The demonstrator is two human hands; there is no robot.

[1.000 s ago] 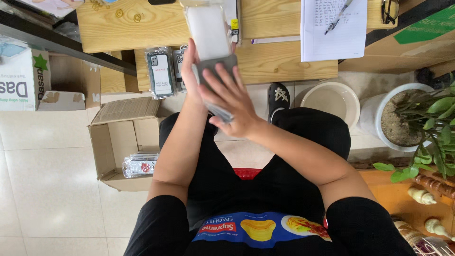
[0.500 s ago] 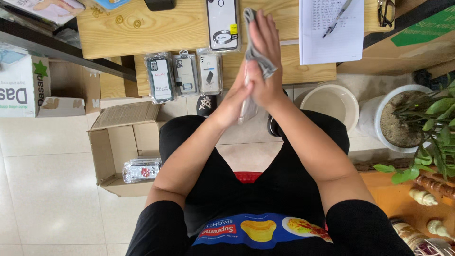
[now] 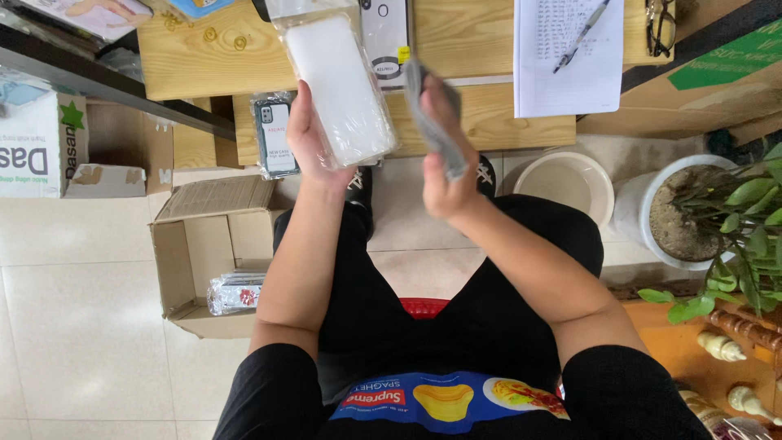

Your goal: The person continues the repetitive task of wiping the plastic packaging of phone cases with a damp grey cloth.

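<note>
At the far left a white carton (image 3: pixel 32 147) stands on the tiled floor, and nearer the person's knees an open cardboard box (image 3: pixel 204 261) holds a wrapped bundle of packets (image 3: pixel 236 292). Above it, a packaged phone case (image 3: pixel 275 134) sits at the front edge of the lower wooden shelf (image 3: pixel 505 126).

The left hand (image 3: pixel 314 147) is closed around the lower left edge of a white phone case in a clear plastic sleeve (image 3: pixel 338 90), held upright over the front edge of the wooden desk (image 3: pixel 212 69). The sleeve looks light, glossy and likely slippery, the case inside bendable rather than brittle; gripping by the long edges, as here, seems the surest hold.

The right hand (image 3: pixel 440 155), blurred, is clasped on a soft grey cloth (image 3: pixel 432 122) just beside the sleeve; whether the two touch cannot be told.

Further right lie a sheet of paper with a pen (image 3: pixel 570 57), a pale basin (image 3: pixel 568 183) and a potted plant (image 3: pixel 700 212).
</note>
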